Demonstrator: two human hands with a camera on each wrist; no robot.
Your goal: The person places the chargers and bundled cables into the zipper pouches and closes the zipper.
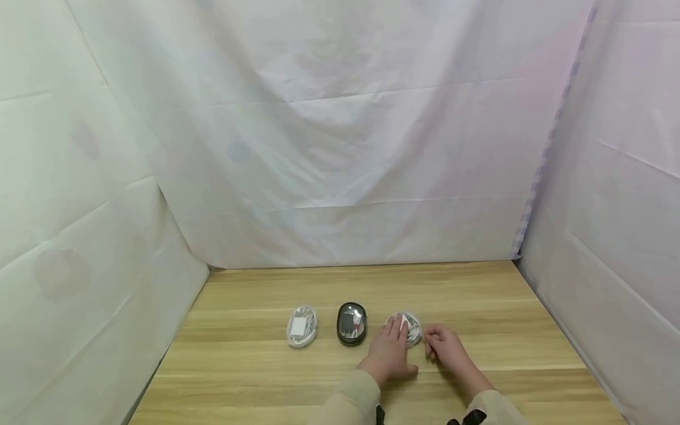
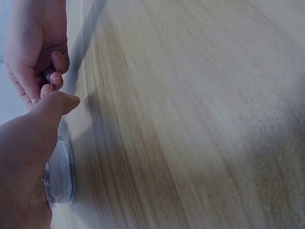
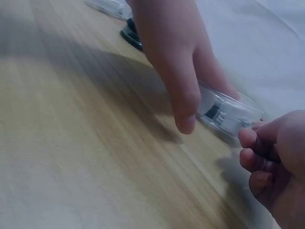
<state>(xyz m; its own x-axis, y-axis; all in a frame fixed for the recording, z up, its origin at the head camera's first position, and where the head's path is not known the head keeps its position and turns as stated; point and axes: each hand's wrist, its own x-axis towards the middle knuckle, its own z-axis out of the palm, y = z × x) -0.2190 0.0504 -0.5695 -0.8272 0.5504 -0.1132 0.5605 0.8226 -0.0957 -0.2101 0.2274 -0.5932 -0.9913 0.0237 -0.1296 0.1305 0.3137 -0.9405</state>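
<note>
My left hand (image 1: 389, 354) lies over a clear oval case (image 1: 414, 333) with a white cable and a white block inside. Its fingers stretch across the top of the case, and its thumb points off to the side by the table. At the right end of the same case (image 3: 228, 114), my right hand (image 1: 446, 348) has its fingers curled and their tips together at the rim. The small part pinched there is hidden by the fingers. In the right wrist view, the right hand (image 3: 281, 167) meets the case edge from the right.
A black-rimmed oval case (image 1: 351, 324) with a clear lid sits left of my left hand. Further left lies another clear oval case (image 1: 302, 326) holding a white block and cable. The wooden table (image 1: 239, 366) is bordered by white cloth (image 1: 340, 177) at the back and sides.
</note>
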